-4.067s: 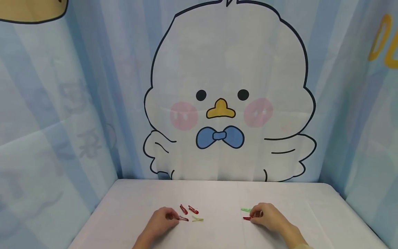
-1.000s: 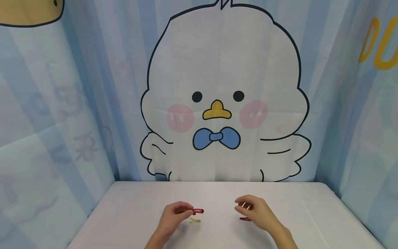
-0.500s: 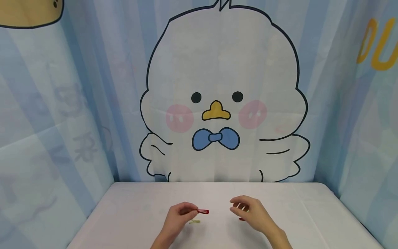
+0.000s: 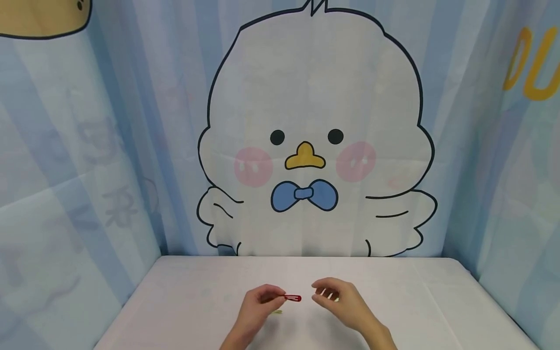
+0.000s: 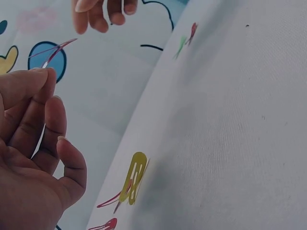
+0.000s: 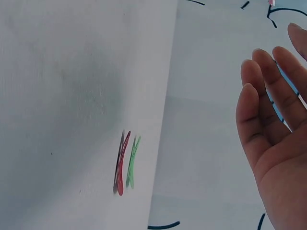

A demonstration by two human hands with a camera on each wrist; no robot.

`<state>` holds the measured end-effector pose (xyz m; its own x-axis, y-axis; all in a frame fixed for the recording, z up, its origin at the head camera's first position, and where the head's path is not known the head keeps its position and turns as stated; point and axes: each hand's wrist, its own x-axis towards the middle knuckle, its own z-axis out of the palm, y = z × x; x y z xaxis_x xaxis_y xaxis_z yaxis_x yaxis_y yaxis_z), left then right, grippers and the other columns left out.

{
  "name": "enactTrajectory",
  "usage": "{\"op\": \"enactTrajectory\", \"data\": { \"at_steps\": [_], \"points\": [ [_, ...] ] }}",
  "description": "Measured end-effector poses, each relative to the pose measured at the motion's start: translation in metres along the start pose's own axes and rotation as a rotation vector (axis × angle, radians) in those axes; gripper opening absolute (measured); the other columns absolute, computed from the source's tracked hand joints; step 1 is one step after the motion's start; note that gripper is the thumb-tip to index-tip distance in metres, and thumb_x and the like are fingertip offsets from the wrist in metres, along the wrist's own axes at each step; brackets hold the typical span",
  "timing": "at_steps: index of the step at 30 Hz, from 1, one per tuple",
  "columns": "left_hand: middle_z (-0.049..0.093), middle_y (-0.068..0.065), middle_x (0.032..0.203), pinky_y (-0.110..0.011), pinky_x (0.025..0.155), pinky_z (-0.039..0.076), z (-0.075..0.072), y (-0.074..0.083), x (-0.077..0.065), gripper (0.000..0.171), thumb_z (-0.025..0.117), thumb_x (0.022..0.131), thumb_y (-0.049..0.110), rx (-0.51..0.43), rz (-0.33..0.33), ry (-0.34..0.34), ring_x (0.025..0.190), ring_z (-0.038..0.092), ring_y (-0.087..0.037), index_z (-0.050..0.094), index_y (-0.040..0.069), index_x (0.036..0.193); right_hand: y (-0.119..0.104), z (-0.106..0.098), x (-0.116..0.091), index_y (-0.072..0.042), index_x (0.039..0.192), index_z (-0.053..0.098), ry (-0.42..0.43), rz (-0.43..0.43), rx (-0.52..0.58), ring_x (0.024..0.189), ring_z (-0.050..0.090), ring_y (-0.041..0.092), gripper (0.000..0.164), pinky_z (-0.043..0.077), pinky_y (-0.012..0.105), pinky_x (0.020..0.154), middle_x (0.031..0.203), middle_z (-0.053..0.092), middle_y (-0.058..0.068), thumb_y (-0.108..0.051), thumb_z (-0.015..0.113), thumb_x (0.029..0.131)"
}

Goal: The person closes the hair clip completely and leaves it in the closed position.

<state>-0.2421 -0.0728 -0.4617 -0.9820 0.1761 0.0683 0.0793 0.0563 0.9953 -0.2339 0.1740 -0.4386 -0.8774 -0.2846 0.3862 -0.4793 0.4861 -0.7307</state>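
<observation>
My left hand (image 4: 261,306) pinches a red snap hair clip (image 4: 294,298) between thumb and forefinger, raised over the table. In the left wrist view this clip (image 5: 57,48) is seen edge-on, its two halves spread apart. To its right, my right hand (image 4: 345,304) hovers with loosely bent fingers and nothing between them, fingertips a short way from the clip. A yellow hair clip (image 5: 133,177) lies on the table below my left hand, with a red one (image 5: 108,224) close by. Below my right hand lie a red clip (image 6: 123,165) and a green clip (image 6: 134,163), side by side.
The table (image 4: 197,282) has a white cover. Behind it hangs a blue-striped cloth (image 4: 183,146) printed with a white cartoon bird; more cloth hangs at both sides.
My left hand has lifted a red hair clip off the table and carried it right. My right hand has come away from the red clip at right and moved left towards it.
</observation>
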Motion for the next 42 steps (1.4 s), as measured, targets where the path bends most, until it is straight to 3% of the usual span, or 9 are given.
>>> {"op": "enactTrajectory", "data": {
  "at_steps": [13, 21, 30, 39, 42],
  "points": [
    [0.072, -0.007, 0.093, -0.030, 0.077, 0.054, 0.008, -0.006, -0.004, 0.020, 0.074, 0.090, 0.000, -0.081, 0.007, -0.015, 0.085, 0.065, -0.018, 0.069, -0.008, 0.107, -0.009, 0.023, -0.001, -0.010, 0.105, 0.073, -0.051, -0.042, 0.125, 0.078, 0.062, 0.007, 0.017, 0.052, 0.027, 0.068, 0.091, 0.071, -0.007, -0.020, 0.077, 0.091],
    [0.072, -0.006, 0.096, -0.031, 0.078, 0.054, 0.010, -0.011, -0.007, 0.020, 0.073, 0.091, 0.001, -0.060, -0.005, -0.039, 0.087, 0.065, -0.018, 0.069, -0.007, 0.109, -0.011, 0.029, -0.004, -0.012, 0.102, 0.073, -0.097, 0.057, 0.205, 0.074, 0.061, 0.008, 0.011, 0.051, 0.027, 0.067, 0.093, 0.072, -0.004, -0.019, 0.074, 0.094],
    [0.072, -0.007, 0.097, -0.033, 0.079, 0.054, 0.009, -0.013, -0.011, 0.021, 0.073, 0.090, 0.000, -0.061, -0.015, -0.047, 0.088, 0.066, -0.019, 0.069, -0.008, 0.110, -0.012, 0.032, -0.007, -0.007, 0.100, 0.072, -0.111, 0.093, 0.267, 0.073, 0.064, 0.010, 0.007, 0.051, 0.025, 0.065, 0.091, 0.072, 0.007, -0.012, 0.071, 0.095],
    [0.072, -0.003, 0.093, -0.031, 0.071, 0.048, 0.011, -0.011, -0.012, 0.029, 0.070, 0.097, 0.021, -0.043, -0.032, -0.045, 0.081, 0.061, -0.016, 0.070, -0.003, 0.113, -0.012, 0.033, -0.008, -0.006, 0.100, 0.071, -0.076, 0.107, 0.235, 0.076, 0.068, 0.020, 0.011, 0.052, 0.026, 0.066, 0.092, 0.072, 0.010, -0.016, 0.072, 0.095],
    [0.072, -0.004, 0.096, -0.030, 0.071, 0.049, 0.014, -0.010, -0.012, 0.031, 0.072, 0.095, 0.021, -0.053, -0.021, -0.049, 0.084, 0.062, -0.016, 0.070, -0.004, 0.113, -0.010, 0.033, -0.009, -0.006, 0.100, 0.071, -0.060, 0.109, 0.244, 0.075, 0.067, 0.016, 0.011, 0.052, 0.026, 0.066, 0.091, 0.071, 0.010, -0.016, 0.072, 0.095]
  ]
}}
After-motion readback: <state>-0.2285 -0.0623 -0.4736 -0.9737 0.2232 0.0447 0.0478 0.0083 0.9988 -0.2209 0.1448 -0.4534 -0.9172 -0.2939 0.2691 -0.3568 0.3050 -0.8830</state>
